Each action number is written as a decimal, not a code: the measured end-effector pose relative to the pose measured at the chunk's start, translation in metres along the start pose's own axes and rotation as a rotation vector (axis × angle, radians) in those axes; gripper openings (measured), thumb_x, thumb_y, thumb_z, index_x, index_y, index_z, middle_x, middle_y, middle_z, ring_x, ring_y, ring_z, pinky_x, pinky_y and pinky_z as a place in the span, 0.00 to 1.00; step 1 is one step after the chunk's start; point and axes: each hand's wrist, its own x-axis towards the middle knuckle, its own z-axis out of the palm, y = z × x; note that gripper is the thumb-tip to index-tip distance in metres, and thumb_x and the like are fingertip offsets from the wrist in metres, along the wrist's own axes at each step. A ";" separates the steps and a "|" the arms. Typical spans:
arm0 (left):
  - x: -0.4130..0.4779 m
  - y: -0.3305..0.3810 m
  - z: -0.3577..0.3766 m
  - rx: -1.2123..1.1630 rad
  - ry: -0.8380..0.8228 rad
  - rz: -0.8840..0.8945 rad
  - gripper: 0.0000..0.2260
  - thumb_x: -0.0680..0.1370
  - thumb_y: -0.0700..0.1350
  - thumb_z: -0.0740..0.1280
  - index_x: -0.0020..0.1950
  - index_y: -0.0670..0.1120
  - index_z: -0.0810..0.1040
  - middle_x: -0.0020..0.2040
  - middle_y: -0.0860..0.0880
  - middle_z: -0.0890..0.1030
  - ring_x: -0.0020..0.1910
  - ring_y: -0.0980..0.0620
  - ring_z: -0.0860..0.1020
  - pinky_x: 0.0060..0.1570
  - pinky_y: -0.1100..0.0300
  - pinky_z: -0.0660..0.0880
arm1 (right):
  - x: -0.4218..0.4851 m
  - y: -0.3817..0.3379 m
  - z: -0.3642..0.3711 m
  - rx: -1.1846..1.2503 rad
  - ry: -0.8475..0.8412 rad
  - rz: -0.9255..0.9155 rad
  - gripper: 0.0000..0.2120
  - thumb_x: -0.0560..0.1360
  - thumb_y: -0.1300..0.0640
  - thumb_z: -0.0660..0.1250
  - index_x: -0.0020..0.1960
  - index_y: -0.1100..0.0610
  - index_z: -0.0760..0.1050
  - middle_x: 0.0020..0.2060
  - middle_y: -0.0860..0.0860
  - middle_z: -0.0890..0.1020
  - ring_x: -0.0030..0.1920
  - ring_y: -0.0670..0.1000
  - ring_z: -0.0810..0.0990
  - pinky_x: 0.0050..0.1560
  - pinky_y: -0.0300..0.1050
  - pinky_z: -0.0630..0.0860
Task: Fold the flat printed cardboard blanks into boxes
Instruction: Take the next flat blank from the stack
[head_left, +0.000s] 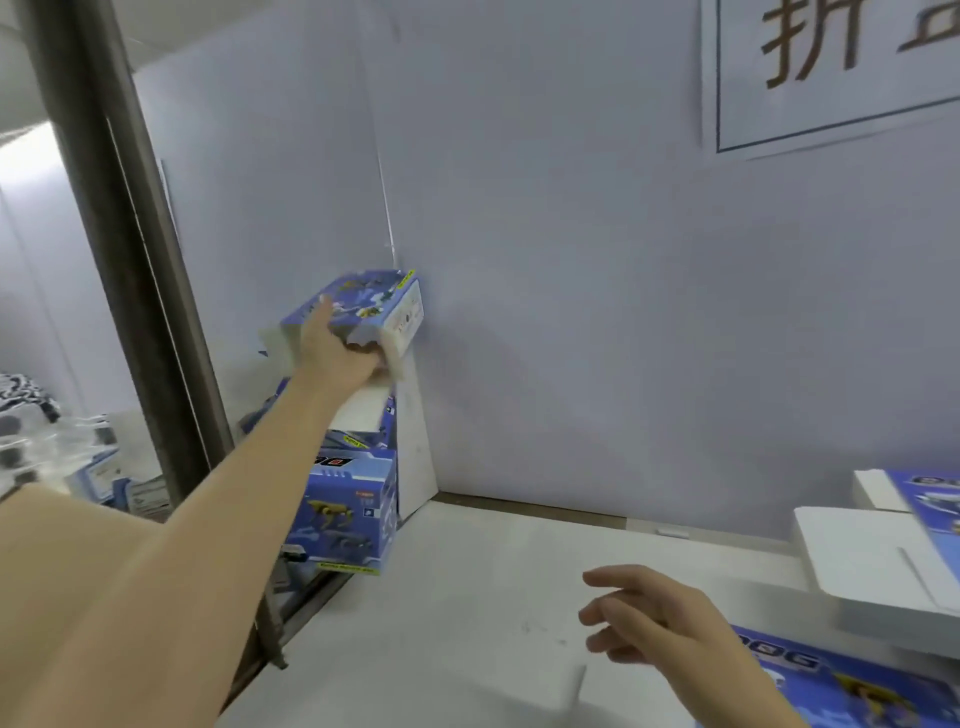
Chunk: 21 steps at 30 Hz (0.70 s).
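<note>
- The stack of folded boxes (348, 514) stands at the far left end of the white surface (467, 597), in the corner where two white wall panels meet; its front box is blue with a yellow robot dog printed on it.
- The left hand (337, 353) is raised directly above the stack, arm stretched out, and grips a folded box (363, 306): one finger lies along the printed blue face and the others curl under the lower edge.
- The folded box is tilted, its white end panel turned to the right, and it is held clear above the top of the stack; the picture is too blurred to tell whether it touches the wall.
- The right hand (644, 618) hovers over the surface well to the right of the stack and nearer the camera, fingers spread and relaxed, holding nothing.
- A flat printed blank (857, 686) lies far right of the stack, just beside the right wrist.
- A pile of white-side-up blanks (872, 561) lies well right of the stack.
- A dark metal post (119, 234) rises left of the stack.
- A paper sign (831, 67) hangs high up, far right of the stack.
</note>
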 end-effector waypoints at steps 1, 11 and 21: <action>-0.005 -0.008 0.004 0.039 -0.027 0.000 0.14 0.80 0.53 0.61 0.53 0.43 0.77 0.48 0.43 0.82 0.46 0.45 0.81 0.47 0.52 0.77 | -0.002 0.000 -0.002 0.001 0.004 -0.002 0.10 0.79 0.63 0.62 0.52 0.54 0.80 0.41 0.50 0.86 0.42 0.51 0.85 0.48 0.45 0.81; -0.071 -0.107 0.015 0.435 0.050 -0.143 0.09 0.80 0.31 0.58 0.58 0.37 0.74 0.35 0.44 0.80 0.30 0.50 0.80 0.39 0.55 0.80 | -0.025 0.007 -0.020 -0.085 0.010 0.049 0.10 0.80 0.62 0.61 0.53 0.53 0.79 0.42 0.47 0.86 0.43 0.47 0.84 0.45 0.41 0.80; -0.174 -0.092 -0.009 0.806 -0.455 -0.484 0.11 0.71 0.45 0.71 0.51 0.41 0.82 0.47 0.41 0.85 0.41 0.46 0.85 0.35 0.58 0.81 | 0.026 -0.023 -0.010 0.871 0.125 0.214 0.31 0.57 0.44 0.76 0.56 0.54 0.75 0.38 0.54 0.82 0.41 0.56 0.82 0.44 0.57 0.81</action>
